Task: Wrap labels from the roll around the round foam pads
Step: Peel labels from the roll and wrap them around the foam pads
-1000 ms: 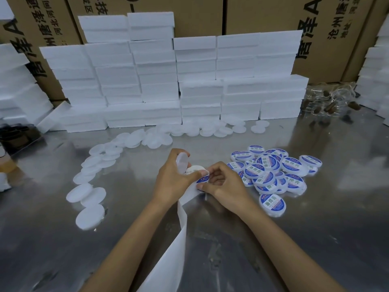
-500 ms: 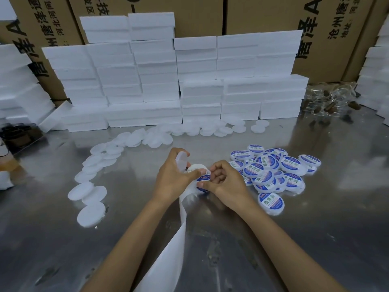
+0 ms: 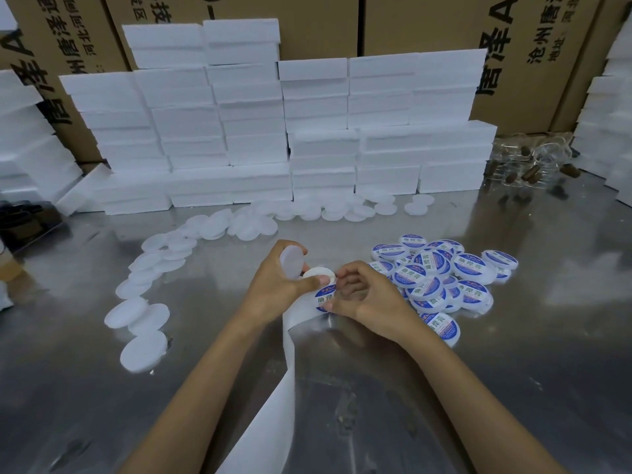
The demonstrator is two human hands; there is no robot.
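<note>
My left hand [image 3: 273, 289] grips the label roll [image 3: 318, 273] with its thumb across it, and a plain round foam pad [image 3: 291, 263] stands on edge between its fingers. A white backing strip [image 3: 266, 422] trails from the roll toward me. My right hand [image 3: 362, 295] pinches a blue and white round label [image 3: 323, 296] at the roll's edge. A pile of labelled pads [image 3: 441, 278] lies just right of my hands. Plain white pads [image 3: 143, 319] curve in a line along the left.
Stacks of white foam blocks [image 3: 273, 131] stand at the back of the metal table [image 3: 513, 388], with cardboard boxes [image 3: 427, 25] behind. Clear jars [image 3: 533, 165] lie at the back right. More foam stacks rise at both sides.
My right hand has drawn the blue label further out from the roll, so more of its print shows. My left hand keeps hold of the roll and the pad.
</note>
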